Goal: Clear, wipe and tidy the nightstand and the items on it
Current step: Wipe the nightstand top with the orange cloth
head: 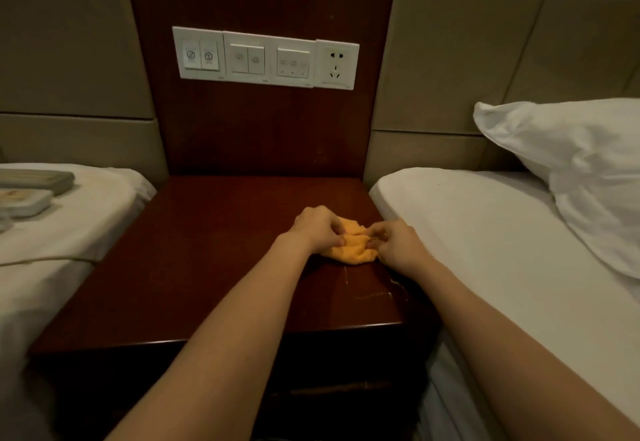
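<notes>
A dark red-brown wooden nightstand [194,253] stands between two beds. On its right part lies a bunched orange cloth [353,250]. My left hand [317,227] grips the cloth's left side with curled fingers. My right hand [394,241] pinches its right side. Both hands sit on the nightstand top, close together. Pale scratch marks [367,291] show on the wood just in front of the cloth.
A white-sheeted bed [69,232] on the left carries a beige telephone [38,179] and a flat white item [24,201]. The right bed [485,250] holds a white pillow [581,170]. A row of switches and a socket [266,57] sits on the wooden back panel.
</notes>
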